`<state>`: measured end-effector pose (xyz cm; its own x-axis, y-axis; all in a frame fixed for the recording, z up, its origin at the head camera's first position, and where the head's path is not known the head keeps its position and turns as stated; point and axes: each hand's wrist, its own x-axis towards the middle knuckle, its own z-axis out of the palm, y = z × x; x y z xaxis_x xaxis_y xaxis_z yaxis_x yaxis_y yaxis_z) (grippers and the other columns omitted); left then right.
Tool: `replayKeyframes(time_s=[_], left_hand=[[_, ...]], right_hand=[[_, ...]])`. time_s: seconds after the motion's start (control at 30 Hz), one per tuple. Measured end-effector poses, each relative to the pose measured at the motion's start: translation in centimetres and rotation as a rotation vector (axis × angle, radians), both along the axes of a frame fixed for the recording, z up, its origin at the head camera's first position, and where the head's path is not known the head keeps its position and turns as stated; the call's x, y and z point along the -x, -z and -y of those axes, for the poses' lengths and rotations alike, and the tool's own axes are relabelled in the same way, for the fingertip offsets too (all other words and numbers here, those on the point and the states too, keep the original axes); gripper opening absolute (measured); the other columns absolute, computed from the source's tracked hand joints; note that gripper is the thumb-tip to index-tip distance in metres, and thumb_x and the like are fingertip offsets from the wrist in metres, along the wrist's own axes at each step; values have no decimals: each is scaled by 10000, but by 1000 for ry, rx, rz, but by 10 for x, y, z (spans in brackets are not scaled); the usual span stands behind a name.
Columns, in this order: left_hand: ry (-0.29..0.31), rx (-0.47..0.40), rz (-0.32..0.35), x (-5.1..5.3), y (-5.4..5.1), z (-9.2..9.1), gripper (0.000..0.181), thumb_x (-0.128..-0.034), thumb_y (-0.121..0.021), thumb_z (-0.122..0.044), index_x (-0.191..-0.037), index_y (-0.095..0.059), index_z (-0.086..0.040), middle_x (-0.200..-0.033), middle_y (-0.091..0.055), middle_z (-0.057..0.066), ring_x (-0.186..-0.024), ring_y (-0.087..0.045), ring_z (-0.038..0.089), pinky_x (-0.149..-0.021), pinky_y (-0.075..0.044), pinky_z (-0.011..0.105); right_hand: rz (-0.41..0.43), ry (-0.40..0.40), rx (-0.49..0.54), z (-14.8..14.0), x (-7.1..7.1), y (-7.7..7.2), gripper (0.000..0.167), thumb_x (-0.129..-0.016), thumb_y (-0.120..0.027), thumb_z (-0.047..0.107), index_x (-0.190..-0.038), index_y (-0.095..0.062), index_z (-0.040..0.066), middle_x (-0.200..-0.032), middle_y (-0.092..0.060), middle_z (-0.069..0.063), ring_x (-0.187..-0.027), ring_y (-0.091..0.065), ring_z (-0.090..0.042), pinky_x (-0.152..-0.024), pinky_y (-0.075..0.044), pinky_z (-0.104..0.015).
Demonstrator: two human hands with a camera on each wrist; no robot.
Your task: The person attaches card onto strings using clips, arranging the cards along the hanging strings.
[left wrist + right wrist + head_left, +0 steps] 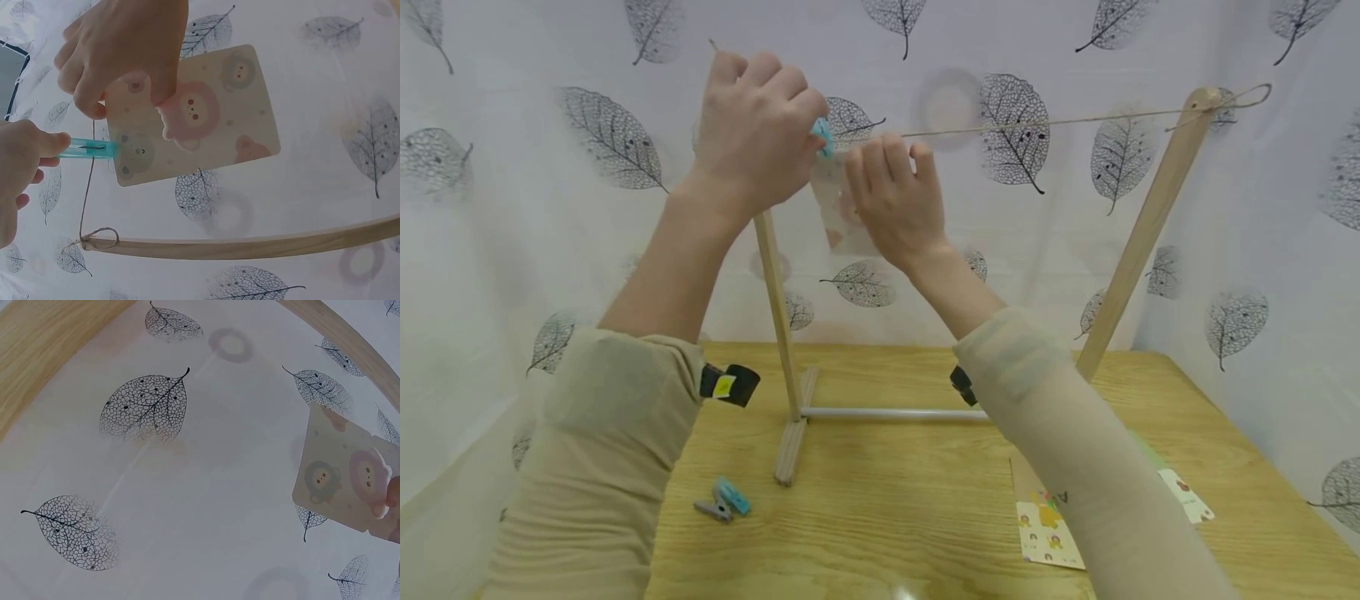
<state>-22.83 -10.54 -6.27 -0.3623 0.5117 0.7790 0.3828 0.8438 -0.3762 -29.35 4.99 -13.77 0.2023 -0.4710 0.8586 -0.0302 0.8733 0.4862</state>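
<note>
My left hand [760,137] [22,169] pinches a blue clothespin [822,137] [94,148] at the string. The clothespin's tip meets the edge of a card [833,208] [212,112] printed with pastel animal faces; whether it clamps the card, I cannot tell. My right hand [898,196] [131,44] pinches that card between thumb and fingers, just right of the clothespin in the head view. The string [1000,127] [89,187] runs past both hands. At the right edge of the right wrist view, fingertips [394,490] touch the card [334,472].
A wooden stand has a left post [777,308], a right post [1150,217] and a pale crossbar [895,413]. On the table [865,517] lie grey [715,507] and blue [733,496] clothespins at left, and printed cards [1051,537] at right, partly behind my sleeve. A leaf-patterned curtain hangs behind.
</note>
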Motion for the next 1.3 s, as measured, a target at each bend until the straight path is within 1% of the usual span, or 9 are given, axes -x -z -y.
replayKeyframes(time_s=[0.13,0.33,0.5,0.73,0.87,1.1,1.3], left_hand=[[-12,5,3,-1,-1,-1,192,-865,-629,-153,-988,-656,-8,-949,-627,153,-956,-492,316,-894,-308,445],[-3,11,-9,-2,-3,-2,171,-863,-629,-139,-964,-658,-3,-928,-625,149,-928,-486,314,-871,-314,442],[-20,20,9,-3,-4,-3,181,-870,-627,-143,-989,-659,-11,-954,-629,144,-940,-482,308,-877,-311,438],[-42,19,29,-3,-5,-4,194,-881,-615,-158,-1004,-660,-15,-966,-633,145,-953,-489,304,-892,-310,436],[-38,6,40,-2,-6,-4,192,-883,-612,-159,-1006,-661,-20,-971,-636,142,-967,-496,302,-903,-308,435],[-16,-24,57,-3,-7,-3,187,-877,-616,-155,-1012,-664,-36,-982,-642,130,-984,-507,295,-918,-309,428],[-6,-35,68,-3,-6,-3,185,-864,-626,-150,-1000,-667,-32,-971,-645,132,-970,-509,297,-908,-305,431]], right_hand=[[-7,-9,0,0,1,-3,92,-876,-413,57,-939,-480,54,-865,-473,-74,-841,-435,-237,-717,-326,-339],[-9,-19,-10,0,0,-5,68,-890,-425,57,-940,-471,52,-874,-481,-80,-844,-444,-241,-713,-328,-340],[-31,-19,-7,1,1,-4,67,-893,-428,61,-944,-472,58,-887,-490,-74,-861,-458,-239,-723,-332,-344],[-32,-10,-23,3,1,-5,105,-902,-433,74,-989,-481,43,-899,-490,-78,-874,-458,-241,-733,-334,-344],[-50,9,-39,5,1,-5,109,-908,-444,80,-1000,-488,40,-908,-501,-76,-874,-457,-233,-735,-330,-342],[-113,18,-34,6,3,-7,82,-905,-481,84,-982,-496,60,-896,-517,-57,-862,-467,-214,-724,-337,-337],[-103,2,-30,7,2,-7,79,-901,-470,74,-974,-496,56,-901,-523,-65,-869,-479,-227,-735,-352,-345]])
